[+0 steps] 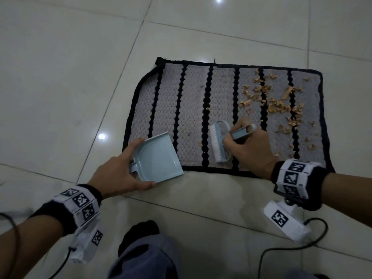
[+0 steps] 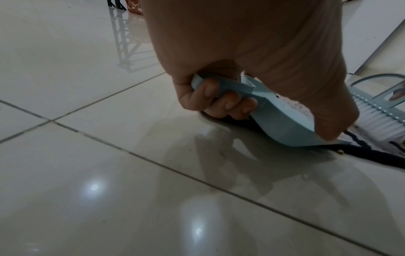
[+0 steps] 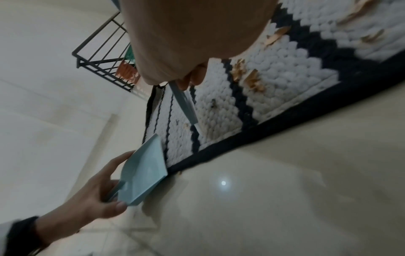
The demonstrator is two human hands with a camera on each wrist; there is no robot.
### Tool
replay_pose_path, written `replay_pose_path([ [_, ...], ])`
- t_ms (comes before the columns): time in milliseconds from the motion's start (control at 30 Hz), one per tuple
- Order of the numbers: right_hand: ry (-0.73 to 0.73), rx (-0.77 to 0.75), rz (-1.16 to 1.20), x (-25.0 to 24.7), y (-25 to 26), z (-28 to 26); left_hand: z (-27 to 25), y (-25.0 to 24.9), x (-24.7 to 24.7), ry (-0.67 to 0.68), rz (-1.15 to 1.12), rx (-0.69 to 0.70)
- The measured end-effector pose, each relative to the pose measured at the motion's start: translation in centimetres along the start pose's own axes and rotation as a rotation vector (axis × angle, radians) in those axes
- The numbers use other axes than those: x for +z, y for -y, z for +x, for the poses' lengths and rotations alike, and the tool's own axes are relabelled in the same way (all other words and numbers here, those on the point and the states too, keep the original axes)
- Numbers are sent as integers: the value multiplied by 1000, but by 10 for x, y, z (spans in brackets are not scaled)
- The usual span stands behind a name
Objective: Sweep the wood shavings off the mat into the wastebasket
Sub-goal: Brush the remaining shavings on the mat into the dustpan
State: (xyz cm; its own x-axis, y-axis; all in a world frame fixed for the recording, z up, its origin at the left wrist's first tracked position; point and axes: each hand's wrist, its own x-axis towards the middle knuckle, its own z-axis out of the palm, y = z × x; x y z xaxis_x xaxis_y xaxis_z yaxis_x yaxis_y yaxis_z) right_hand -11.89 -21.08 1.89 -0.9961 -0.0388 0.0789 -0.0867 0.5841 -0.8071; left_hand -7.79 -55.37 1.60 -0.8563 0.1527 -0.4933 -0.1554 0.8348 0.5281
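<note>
Head view: wood shavings (image 1: pixel 277 101) litter the right half of the striped mat (image 1: pixel 193 109), a few reaching its near and right edges (the left stripes are almost bare). The right hand (image 1: pixel 247 146) grips a pale-blue hand brush (image 1: pixel 220 140), bristles on the mat near its front edge. The left hand (image 1: pixel 118 170) clutches a dustpan (image 1: pixel 159 160) overlapping the near-left corner. Tiled floor (image 1: pixel 60 77) surrounds.

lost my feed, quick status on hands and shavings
Left hand grips dustpan, right hand grips brush. Wood shavings still on mat. Nothing blocking.
</note>
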Motion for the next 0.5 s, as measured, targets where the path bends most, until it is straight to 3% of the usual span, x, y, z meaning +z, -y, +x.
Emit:
replay_pose_path([
  [233,271,-7,117,45,32,1,3,-1,0,30,47,-29],
  [333,237,64,112,36,20,8,4,-1,0,35,90,-53],
  [500,64,147,18,-19,-13,12,6,-3,-4,32,117,-52],
])
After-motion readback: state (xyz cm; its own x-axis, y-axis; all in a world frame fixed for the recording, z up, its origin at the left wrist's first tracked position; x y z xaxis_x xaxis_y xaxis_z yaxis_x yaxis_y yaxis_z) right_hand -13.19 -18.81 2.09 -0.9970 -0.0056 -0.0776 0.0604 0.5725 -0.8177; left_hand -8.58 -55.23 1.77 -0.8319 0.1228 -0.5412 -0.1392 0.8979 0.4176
